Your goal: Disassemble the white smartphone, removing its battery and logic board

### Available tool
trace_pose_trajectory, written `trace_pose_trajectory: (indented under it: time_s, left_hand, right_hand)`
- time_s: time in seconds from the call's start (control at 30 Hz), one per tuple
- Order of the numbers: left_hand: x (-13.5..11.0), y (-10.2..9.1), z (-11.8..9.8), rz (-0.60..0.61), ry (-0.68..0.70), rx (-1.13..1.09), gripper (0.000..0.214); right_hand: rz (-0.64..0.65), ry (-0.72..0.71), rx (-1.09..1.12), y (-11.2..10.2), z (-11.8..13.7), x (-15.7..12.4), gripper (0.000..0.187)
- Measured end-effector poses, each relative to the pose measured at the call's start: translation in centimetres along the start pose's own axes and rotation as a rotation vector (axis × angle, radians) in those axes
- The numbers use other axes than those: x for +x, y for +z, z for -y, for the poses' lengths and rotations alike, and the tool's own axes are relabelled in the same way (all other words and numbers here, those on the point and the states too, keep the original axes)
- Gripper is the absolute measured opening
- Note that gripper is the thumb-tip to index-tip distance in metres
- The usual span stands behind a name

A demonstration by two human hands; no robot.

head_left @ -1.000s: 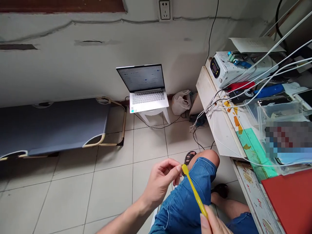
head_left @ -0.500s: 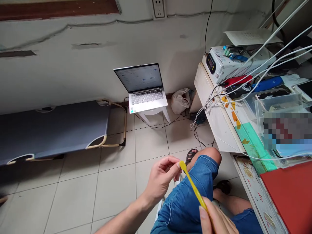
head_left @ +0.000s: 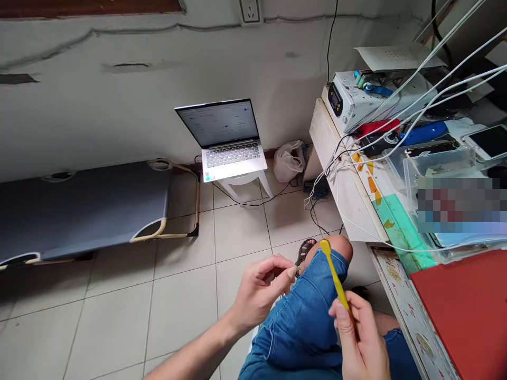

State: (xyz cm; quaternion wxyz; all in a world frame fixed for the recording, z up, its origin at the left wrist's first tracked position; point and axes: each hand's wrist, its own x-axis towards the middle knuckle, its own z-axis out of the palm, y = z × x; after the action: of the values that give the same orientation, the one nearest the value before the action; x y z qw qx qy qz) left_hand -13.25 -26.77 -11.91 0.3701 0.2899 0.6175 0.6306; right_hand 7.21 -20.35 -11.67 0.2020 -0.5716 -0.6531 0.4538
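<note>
My right hand [head_left: 360, 332] is closed round the handle of a yellow toothbrush [head_left: 336, 279]. Its rounded head points up and away from me, above my knee; no bristles show from this side. To its left, my left hand [head_left: 263, 287] pinches a tiny piece [head_left: 298, 270] between thumb and forefinger, too small to make out. A gap separates the toothbrush head from the left fingertips. Both hands are over my lap, in front of the blue denim shorts [head_left: 312, 316].
On the right stands a cluttered bench with a red mat [head_left: 463, 311], a green strip [head_left: 404, 232], a clear plastic box [head_left: 443, 166], cables and a white device [head_left: 348, 100]. An open laptop [head_left: 233, 153] rests on a white stool [head_left: 243, 179]. A grey folding cot [head_left: 87, 206] is at left.
The toothbrush head has come away from my left fingertips, up and to the right. My right hand has risen a little with it. The left hand stays pinched in about the same place.
</note>
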Motion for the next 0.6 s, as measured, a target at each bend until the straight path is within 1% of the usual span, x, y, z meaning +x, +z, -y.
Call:
trace_pose_trajectory:
  time_s: [0.07, 0.13, 0.17, 0.23, 0.3, 0.37, 0.47, 0.53, 0.6]
  left_hand:
    - [0.1, -0.1, 0.1, 0.051, 0.237, 0.208, 0.012]
    - [0.4, -0.3, 0.3, 0.103, 0.508, 0.402, 0.016]
    - [0.6, -0.4, 0.5, 0.135, 0.63, 0.478, 0.02]
    - [1.0, -0.6, 0.7, 0.219, 0.833, 0.598, 0.024]
    - [1.4, -0.8, 0.8, 0.305, 0.985, 0.678, 0.025]
    - [1.7, -1.0, 0.7, 0.354, 1.09, 0.737, 0.024]
    - [2.0, -1.2, 0.5, 0.367, 1.196, 0.835, 0.02]
    - [2.2, -1.4, 0.5, 0.388, 1.22, 0.87, 0.023]
    - [2.2, -1.5, 0.8, 0.408, 1.201, 0.854, 0.027]
  right_hand:
    - [0.177, 0.131, 0.263, 0.2, 1.4, 0.9, 0.053]
    - [0.366, 0.292, 0.512, 0.5, 2.8, 2.0, 0.058]
    - [0.436, 0.373, 0.599, 0.6, 3.3, 2.6, 0.061]
    - [0.527, 0.483, 0.694, 0.7, 4.1, 3.5, 0.064]
    - [0.574, 0.533, 0.715, 0.7, 4.3, 4.0, 0.063]
    - [0.603, 0.558, 0.712, 0.5, 4.3, 4.3, 0.063]
    - [0.626, 0.579, 0.711, 0.2, 4.0, 4.4, 0.063]
    - [0.648, 0.585, 0.705, 0.2, 3.8, 4.5, 0.063]
    - [0.664, 0.569, 0.694, 0.2, 3.4, 4.4, 0.061]
